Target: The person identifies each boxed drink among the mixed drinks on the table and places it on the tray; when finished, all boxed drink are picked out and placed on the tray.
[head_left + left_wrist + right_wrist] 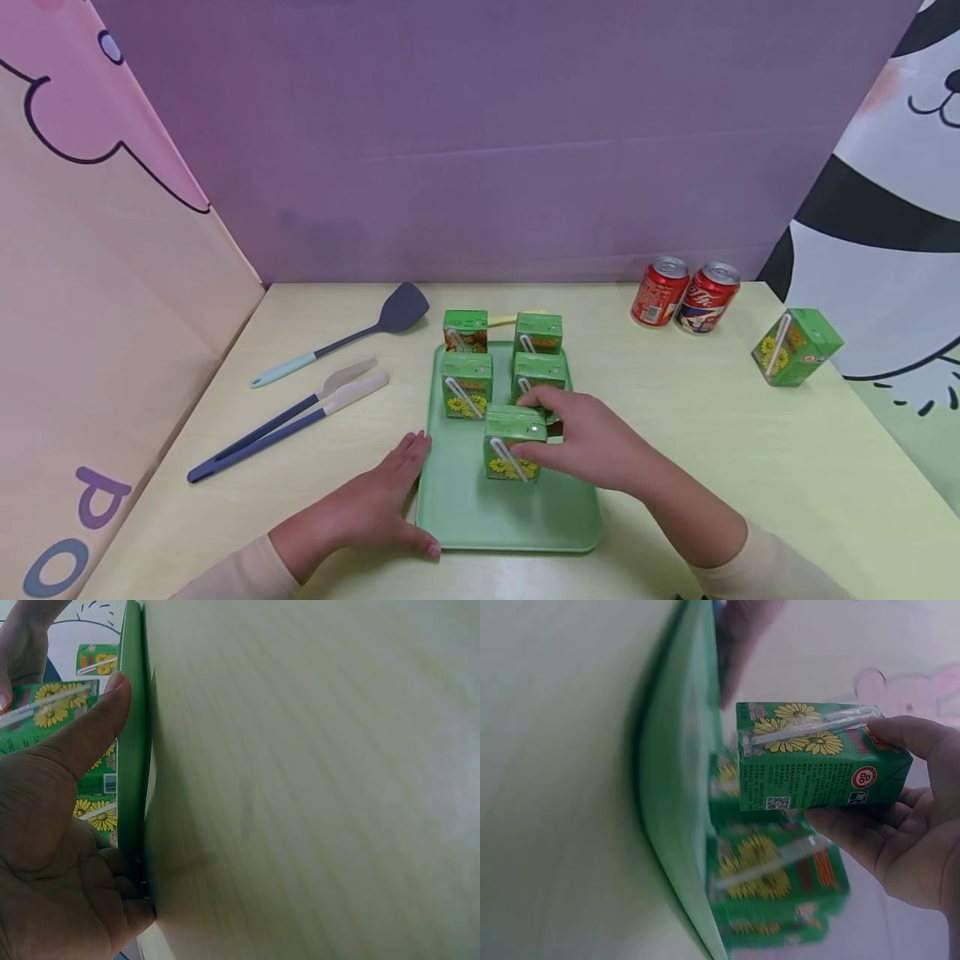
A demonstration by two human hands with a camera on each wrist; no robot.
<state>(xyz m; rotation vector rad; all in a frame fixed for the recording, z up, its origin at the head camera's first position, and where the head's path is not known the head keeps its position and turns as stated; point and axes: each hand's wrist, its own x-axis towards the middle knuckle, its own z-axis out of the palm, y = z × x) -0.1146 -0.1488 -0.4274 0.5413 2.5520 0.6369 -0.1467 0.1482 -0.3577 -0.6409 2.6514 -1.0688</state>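
My right hand (600,442) grips a green drink carton (516,427) with a straw on its front, thumb and fingers on its sides. In the right wrist view this carton (810,776) hangs just over the green tray (679,765). My left hand (375,504) lies along the tray's left edge, thumb at the near corner, fingers extended and nothing held. Several like cartons stand toward the tray's far end, among them a left one (467,383) and a right one (538,369), partly hidden by my right hand.
Left of the tray lie a spatula (403,307) and tongs (277,429). Two red cans (660,292) stand at the back right, with another green carton (797,346) near the right edge. A yellow utensil (501,320) shows behind the tray. A purple wall (495,150) closes the back.
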